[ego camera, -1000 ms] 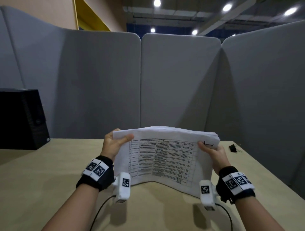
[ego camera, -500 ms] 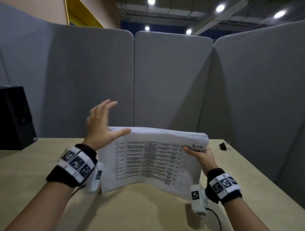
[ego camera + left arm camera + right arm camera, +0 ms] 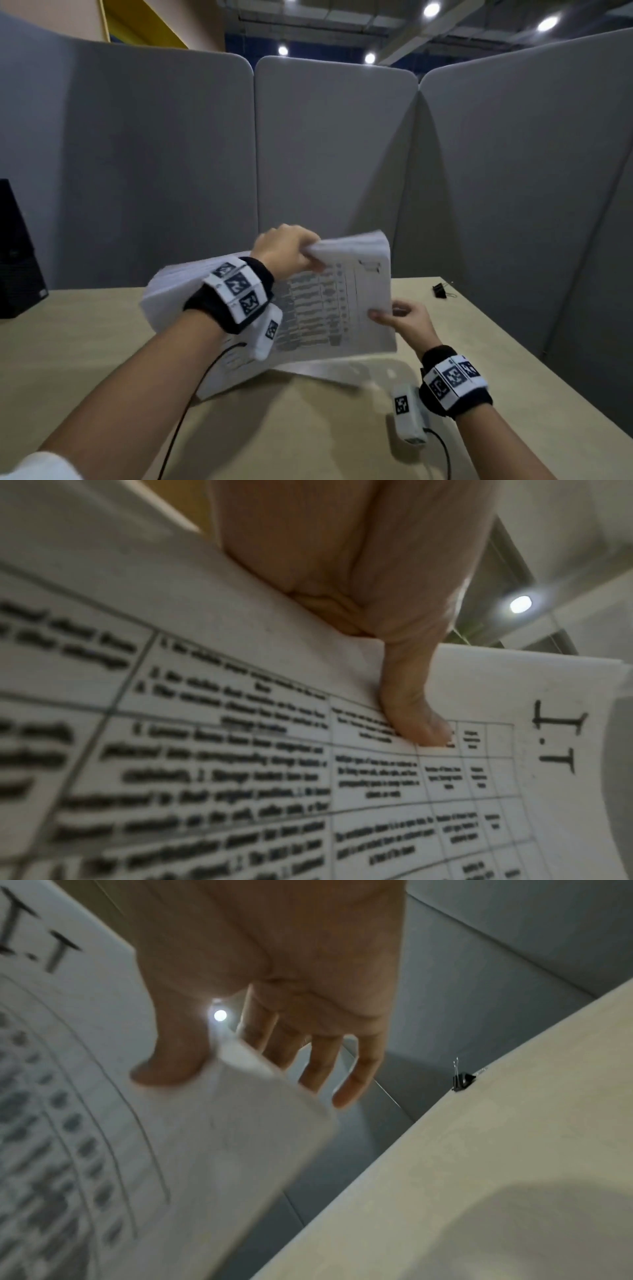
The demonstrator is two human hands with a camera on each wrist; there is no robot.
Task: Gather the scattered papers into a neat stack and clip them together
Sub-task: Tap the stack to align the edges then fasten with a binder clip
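A thick stack of white papers (image 3: 342, 308), its front page printed with a table, stands tilted on the tan table (image 3: 308, 428) with its lower edge near the tabletop. My left hand (image 3: 287, 253) reaches across and grips the stack's top edge. In the left wrist view its thumb (image 3: 411, 718) presses the front page (image 3: 240, 750). My right hand (image 3: 404, 318) pinches the stack's right edge, thumb on the front page (image 3: 103, 1123) and fingers behind. A black binder clip (image 3: 440, 291) lies on the table beyond the right hand, also visible as the clip (image 3: 462, 1081) in the right wrist view.
Grey partition panels (image 3: 335, 154) wall in the table at the back and right. A black box (image 3: 17, 257) stands at the far left. The table's right edge runs close to my right forearm. Thin black cables trail from both wrist cameras.
My left hand let go of the stack's left side, lifted open, then crossed over and took the top edge near the right corner. The stack has tilted and turned; the right hand slid lower.
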